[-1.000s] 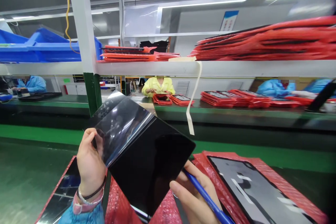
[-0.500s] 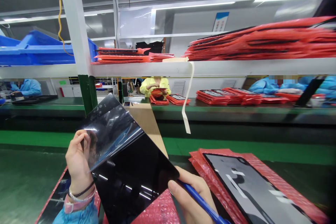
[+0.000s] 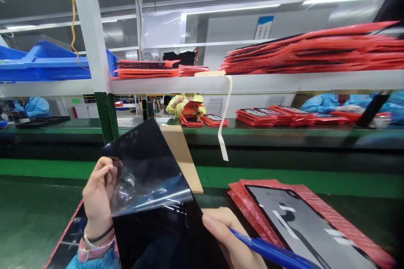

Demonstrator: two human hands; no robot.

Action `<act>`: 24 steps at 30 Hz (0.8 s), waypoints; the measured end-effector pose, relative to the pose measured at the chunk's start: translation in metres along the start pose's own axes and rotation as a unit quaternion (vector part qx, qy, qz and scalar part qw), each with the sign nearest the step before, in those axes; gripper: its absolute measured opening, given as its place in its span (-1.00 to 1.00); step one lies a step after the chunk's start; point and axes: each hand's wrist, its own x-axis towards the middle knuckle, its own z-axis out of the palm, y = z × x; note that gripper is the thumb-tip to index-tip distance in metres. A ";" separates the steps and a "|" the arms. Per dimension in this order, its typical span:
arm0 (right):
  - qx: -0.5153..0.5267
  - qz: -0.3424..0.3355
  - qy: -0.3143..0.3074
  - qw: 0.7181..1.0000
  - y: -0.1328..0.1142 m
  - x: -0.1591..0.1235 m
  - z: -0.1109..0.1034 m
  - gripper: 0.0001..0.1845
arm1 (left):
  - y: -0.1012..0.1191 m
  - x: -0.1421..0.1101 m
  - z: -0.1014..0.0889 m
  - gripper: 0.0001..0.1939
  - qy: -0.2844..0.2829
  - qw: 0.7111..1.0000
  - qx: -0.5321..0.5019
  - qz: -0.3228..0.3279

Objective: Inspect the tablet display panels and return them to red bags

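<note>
A glossy black screen panel (image 3: 158, 235) is held up, tilted, in front of me. Clear protective film (image 3: 148, 180) covers its upper part and ends in a bright, curled lower edge. At the panel's left side, my left hand (image 3: 99, 189) is closed, pinching the film between thumb and fingers. My right hand (image 3: 233, 235) grips the panel's right edge by thumb and fingers. A blue pen (image 3: 268, 248) is also tucked in that hand, pointing down to the right.
Red bubble-wrap bags (image 3: 249, 206) with a grey-backed panel (image 3: 303, 222) on top lie at right. A wooden board (image 3: 181, 155) stands behind the held panel. A shelf beam (image 3: 268, 83) crosses above, with a tape strip (image 3: 223, 134) hanging. Co-workers sit beyond.
The panel has turned more upright, and the film's curled edge has shifted right and down across it. My left hand has moved slightly right; the pen now lies flatter.
</note>
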 end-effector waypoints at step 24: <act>0.104 -0.046 -0.165 0.980 -0.013 0.009 0.015 -0.51 | -0.006 -0.023 -0.002 -0.84 -0.102 0.995 -0.008 -0.011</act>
